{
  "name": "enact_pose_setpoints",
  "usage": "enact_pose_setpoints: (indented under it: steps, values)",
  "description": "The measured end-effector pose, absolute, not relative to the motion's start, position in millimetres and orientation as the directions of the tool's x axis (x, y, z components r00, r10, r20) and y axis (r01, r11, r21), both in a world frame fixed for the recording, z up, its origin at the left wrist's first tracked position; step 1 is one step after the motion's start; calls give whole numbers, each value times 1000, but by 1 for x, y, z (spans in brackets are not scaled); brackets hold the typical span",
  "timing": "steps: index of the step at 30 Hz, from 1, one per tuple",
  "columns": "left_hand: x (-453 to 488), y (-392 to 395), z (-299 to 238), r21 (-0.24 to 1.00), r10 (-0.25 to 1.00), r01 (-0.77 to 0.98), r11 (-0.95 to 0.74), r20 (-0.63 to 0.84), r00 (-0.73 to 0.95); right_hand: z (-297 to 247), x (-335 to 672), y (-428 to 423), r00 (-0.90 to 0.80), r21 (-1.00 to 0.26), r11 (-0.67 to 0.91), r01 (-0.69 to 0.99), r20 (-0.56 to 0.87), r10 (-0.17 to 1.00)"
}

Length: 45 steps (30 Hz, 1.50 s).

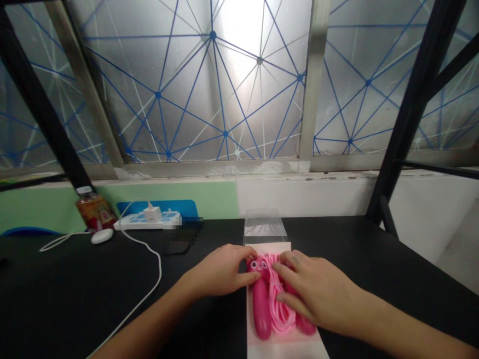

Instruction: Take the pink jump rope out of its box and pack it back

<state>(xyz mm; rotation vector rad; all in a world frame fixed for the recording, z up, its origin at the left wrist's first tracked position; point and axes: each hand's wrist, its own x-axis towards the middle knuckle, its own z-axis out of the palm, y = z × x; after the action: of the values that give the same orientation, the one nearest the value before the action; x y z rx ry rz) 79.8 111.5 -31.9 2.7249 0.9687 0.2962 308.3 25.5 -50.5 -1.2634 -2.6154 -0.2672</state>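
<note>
A pink jump rope [277,304] lies with its rope coiled in a bundle between its two handles. The left handle [262,311] has a cartoon animal head at its top. It rests on a long white and pale pink card or box [269,350]. My left hand [224,271] pinches the left handle's head between thumb and fingers. From the right, my right hand [318,286] curls over the right handle [306,326], thumb and fingers either side of it, fingertips touching the coil. That handle is mostly hidden under the hand.
Clear plastic packaging [265,229] lies beyond the card. On the black desk [209,324] at left are a bottle [95,209], a white power strip [130,221] with a charger [152,214], a white mouse-like object [102,236] and a white cable [160,269]. Black frame posts [407,114] flank the window.
</note>
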Motion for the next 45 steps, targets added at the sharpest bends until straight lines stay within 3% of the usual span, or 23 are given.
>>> enact_pose_setpoints:
  steps: [4, 17, 24, 29, 39, 45]
  values:
    - [82, 112, -30, 285, 632, 582, -762, 124, 765, -55, 296, 13, -730, 91, 734, 673, 243, 639]
    - [85, 117, -37, 230, 630, 593, -772, 150, 762, -81, 290, 19, -731, 129, 726, 676, 247, 636]
    - [88, 138, -47, 261, 649, 603, -754, 435, 624, -72, 291, 15, -728, 164, 715, 679, 277, 627]
    - [83, 158, -60, 355, 683, 585, -730, 337, 648, -69, 294, 21, -732, 150, 721, 677, 238, 638]
    - [84, 162, -59, 514, 720, 525, -678, 323, 614, -69, 293, 19, -782, 194, 761, 619, 234, 577]
    - [82, 150, -59, 559, 711, 483, -674, 313, 630, -72, 296, 25, -732, 205, 707, 677, 287, 618]
